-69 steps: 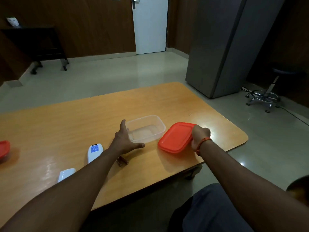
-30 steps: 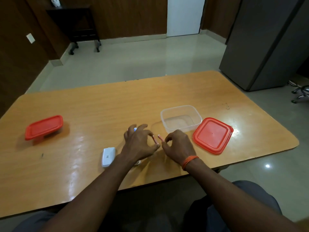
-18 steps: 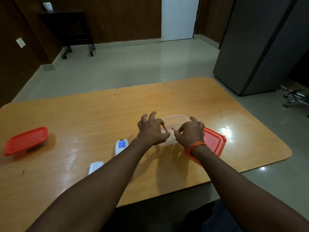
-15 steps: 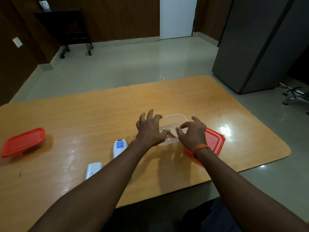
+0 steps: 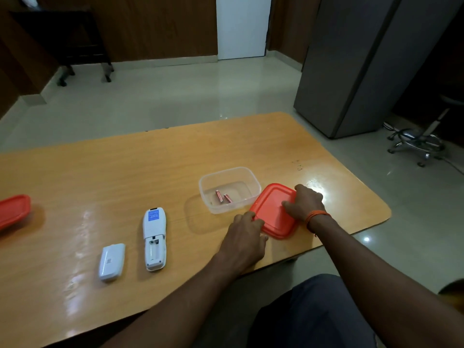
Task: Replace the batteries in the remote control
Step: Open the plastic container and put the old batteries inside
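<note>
The white remote (image 5: 154,239) lies face down on the wooden table (image 5: 125,172), its battery bay open and empty. Its white back cover (image 5: 111,261) lies to its left. Two red batteries (image 5: 222,197) rest inside the clear plastic box (image 5: 254,182). The red lid (image 5: 272,211) lies just right of that box. My left hand (image 5: 247,237) grips the lid's near left edge. My right hand (image 5: 303,202) presses on the lid's right side, fingers spread over its top and far corner.
A second red-lidded container (image 5: 13,210) sits at the table's left edge. A grey cabinet (image 5: 364,66) stands on the floor to the right, with a swivel stool base (image 5: 416,143) beyond it. The table's near edge runs under my forearms.
Both hands dropped the two batteries into the clear box, then moved right onto the red lid. The remote and its cover have not moved.
</note>
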